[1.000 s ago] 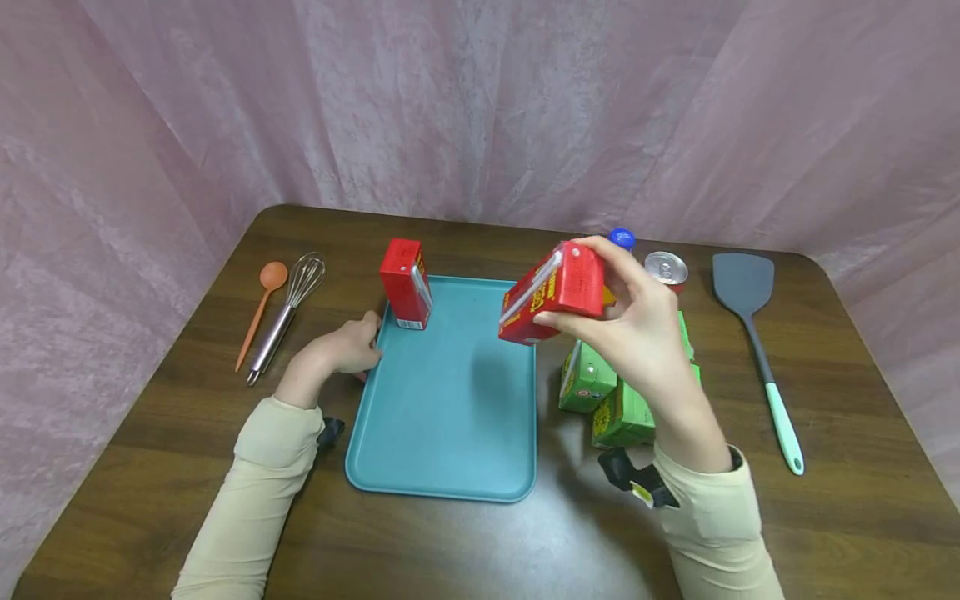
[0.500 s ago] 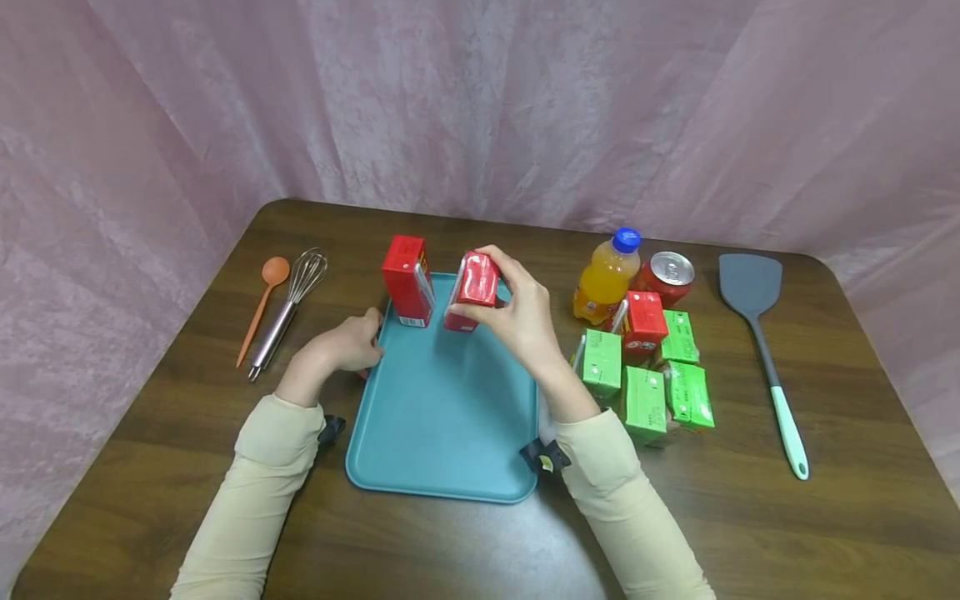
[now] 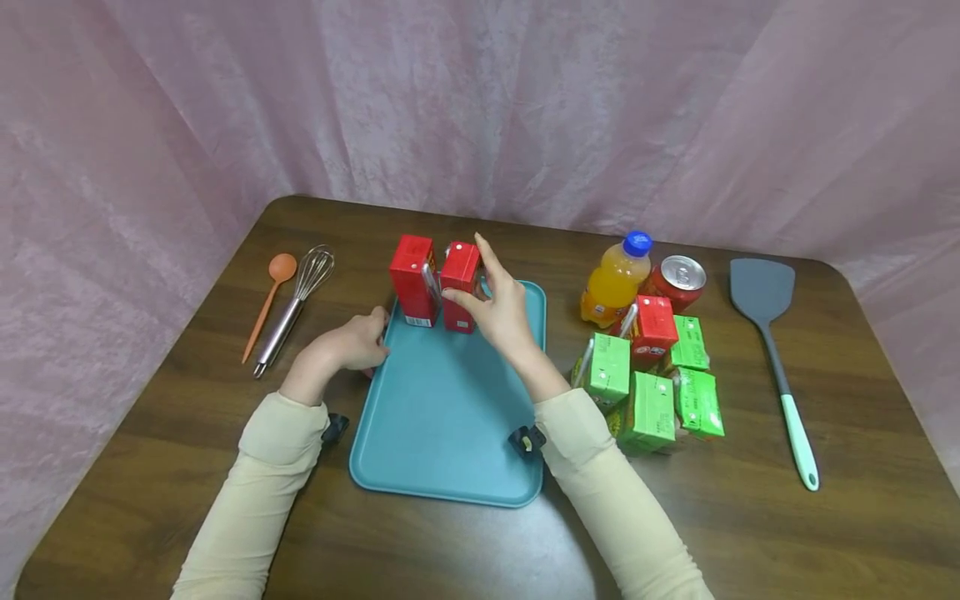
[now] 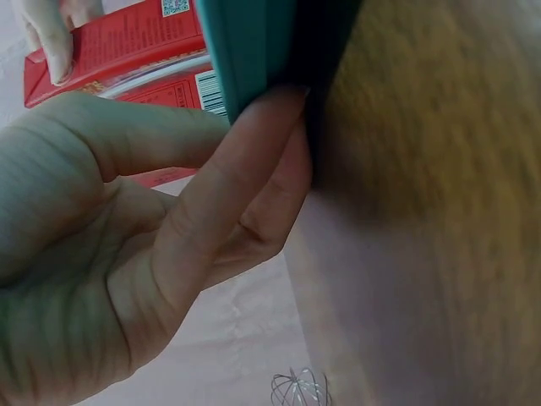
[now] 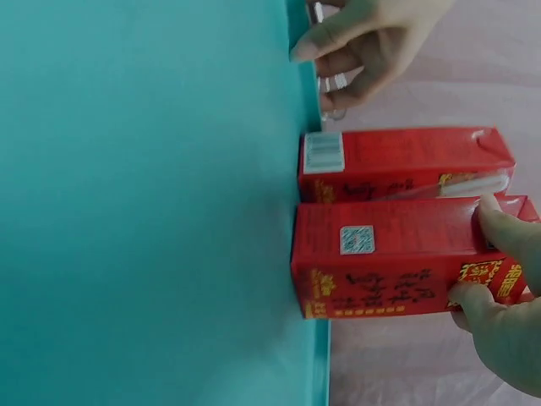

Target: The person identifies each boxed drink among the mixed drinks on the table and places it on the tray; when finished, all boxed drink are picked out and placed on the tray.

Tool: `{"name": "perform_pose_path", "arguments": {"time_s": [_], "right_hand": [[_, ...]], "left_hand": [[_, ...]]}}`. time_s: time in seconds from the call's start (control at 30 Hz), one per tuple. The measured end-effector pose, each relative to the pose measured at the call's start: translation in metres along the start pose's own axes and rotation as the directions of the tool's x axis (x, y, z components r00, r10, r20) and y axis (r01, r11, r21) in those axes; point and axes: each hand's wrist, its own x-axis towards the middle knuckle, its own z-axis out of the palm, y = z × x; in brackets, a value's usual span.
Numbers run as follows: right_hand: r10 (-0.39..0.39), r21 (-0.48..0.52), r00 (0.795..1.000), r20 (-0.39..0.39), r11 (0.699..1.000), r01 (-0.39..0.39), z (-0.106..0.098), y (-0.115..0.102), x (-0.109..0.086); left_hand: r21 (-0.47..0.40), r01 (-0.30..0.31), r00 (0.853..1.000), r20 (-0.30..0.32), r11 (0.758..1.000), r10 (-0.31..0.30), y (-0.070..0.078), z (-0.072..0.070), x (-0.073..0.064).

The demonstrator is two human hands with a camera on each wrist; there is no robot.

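Two red drink cartons with straws stand upright side by side at the far left of a teal tray (image 3: 450,417). My right hand (image 3: 506,317) holds the right-hand carton (image 5: 380,258) near its top, thumb on the front face and fingers at the side and back. The other carton (image 3: 414,279) stands against its left side, right by the tray's rim. My left hand (image 3: 356,342) grips the tray's left rim, and the left wrist view shows its fingers (image 4: 228,186) bent at that edge.
Right of the tray stand several green cartons (image 3: 651,408), a third red carton (image 3: 652,329), an orange drink bottle (image 3: 617,283) and a red can (image 3: 678,282). A spatula (image 3: 772,333) lies far right. An orange spoon (image 3: 281,268) and a whisk (image 3: 300,296) lie left.
My right hand has brought the red carton leftward from beyond the tray's right edge and stood it beside the first one. The left hand stays at the rim.
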Motion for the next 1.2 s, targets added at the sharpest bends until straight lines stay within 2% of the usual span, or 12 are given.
{"name": "perform_pose_path", "arguments": {"time_s": [0.17, 0.33, 0.5, 0.57, 0.77, 0.9, 1.03, 1.2], "right_hand": [[0.058, 0.009, 0.997, 0.057, 0.998, -0.058, -0.003, 0.002, 0.003], [0.099, -0.066, 0.990, 0.096, 0.994, -0.093, -0.005, -0.004, 0.002], [0.088, -0.115, 0.989, 0.119, 0.991, -0.074, -0.013, -0.016, -0.010], [0.064, -0.088, 0.990, 0.126, 0.995, -0.053, -0.021, -0.025, -0.017], [-0.060, 0.029, 0.988, 0.144, 0.998, 0.057, -0.057, -0.065, -0.039], [-0.139, 0.031, 0.981, 0.132, 0.990, 0.137, -0.088, -0.084, -0.052], [-0.095, -0.014, 0.983, 0.158, 0.995, 0.099, -0.126, -0.086, -0.066], [0.010, -0.163, 0.988, 0.153, 0.987, 0.015, -0.170, -0.075, -0.086]], "left_hand": [[0.006, 0.001, 1.000, 0.004, 1.000, -0.001, 0.001, 0.000, 0.001], [-0.003, -0.004, 1.000, -0.002, 1.000, 0.004, 0.001, 0.000, 0.001], [-0.006, -0.021, 1.000, -0.001, 1.000, 0.021, 0.003, 0.001, 0.000], [-0.009, -0.031, 1.000, -0.001, 0.999, 0.031, 0.002, 0.001, 0.000], [-0.032, -0.035, 0.999, -0.005, 0.999, 0.035, -0.003, -0.001, 0.000], [-0.058, -0.047, 0.999, -0.014, 0.997, 0.046, -0.004, -0.003, -0.002], [-0.058, -0.042, 0.999, -0.017, 0.997, 0.041, -0.005, -0.003, -0.002], [-0.050, -0.029, 0.999, -0.017, 0.998, 0.028, -0.008, -0.003, -0.001]]}}
